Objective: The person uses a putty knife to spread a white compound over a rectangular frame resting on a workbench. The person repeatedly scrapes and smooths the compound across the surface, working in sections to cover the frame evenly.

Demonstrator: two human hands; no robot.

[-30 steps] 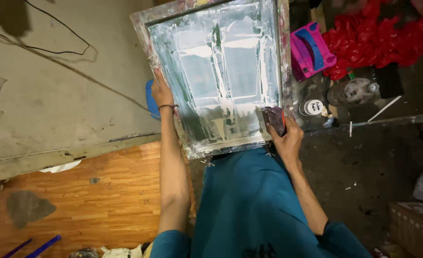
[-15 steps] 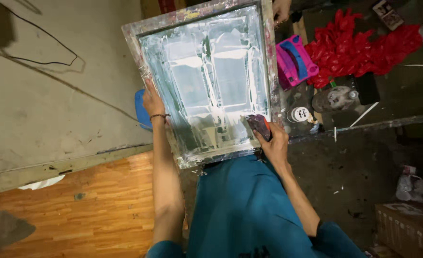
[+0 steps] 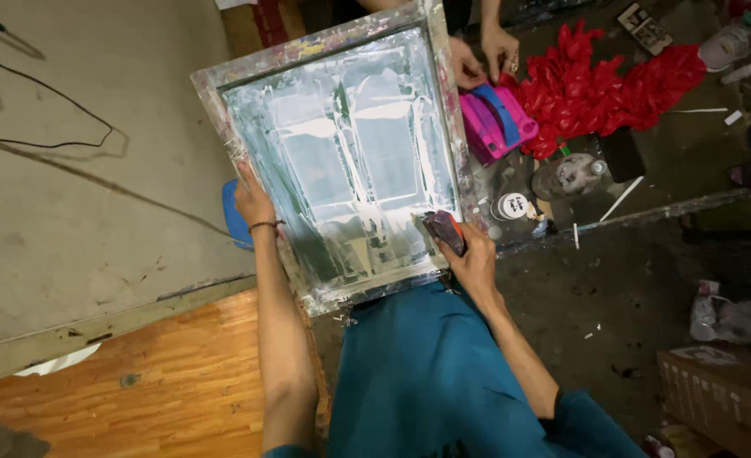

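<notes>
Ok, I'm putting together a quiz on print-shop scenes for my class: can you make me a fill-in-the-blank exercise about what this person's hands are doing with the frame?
1. The left hand grips the ____ edge of the printing screen frame.
2. The right hand holds a small dark scraper at the frame's near ____ corner.
3. The mesh is smeared with ____ ink.
4. Beside the frame, another person's hands touch a pink and ____ tool.

Missing words: left; right; white; blue
</notes>
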